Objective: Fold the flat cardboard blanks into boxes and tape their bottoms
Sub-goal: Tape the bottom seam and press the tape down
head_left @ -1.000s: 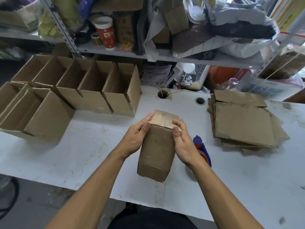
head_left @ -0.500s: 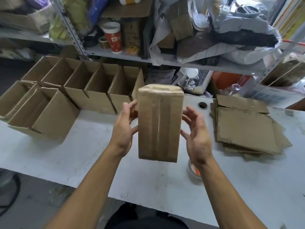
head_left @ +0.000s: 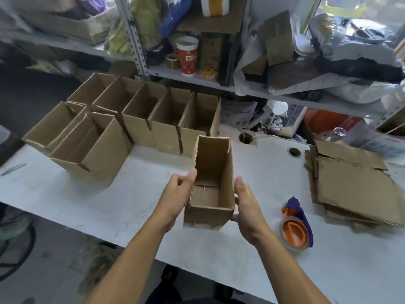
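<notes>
Cardboard box (head_left: 210,183) is sitting mouth-up between my hands, long axis pointing away. Left hand (head_left: 177,194) and right hand (head_left: 245,202) are gripping its sides.

The box (head_left: 211,183) at the centre of the frame is plain brown corrugated cardboard, matt and slightly fuzzy at its cut edges, as are the open boxes (head_left: 140,121) in the left half and the stack of flat blanks (head_left: 355,187) at the right, whose edges look ragged. The table (head_left: 328,266) is a white, smooth, faintly scuffed surface, and the tape dispenser (head_left: 295,227) at the lower right is glossy orange and purple plastic. In the upper part the shelf rack (head_left: 133,38) is grey perforated metal, with a glossy red and white paper cup (head_left: 187,55) on it.
</notes>
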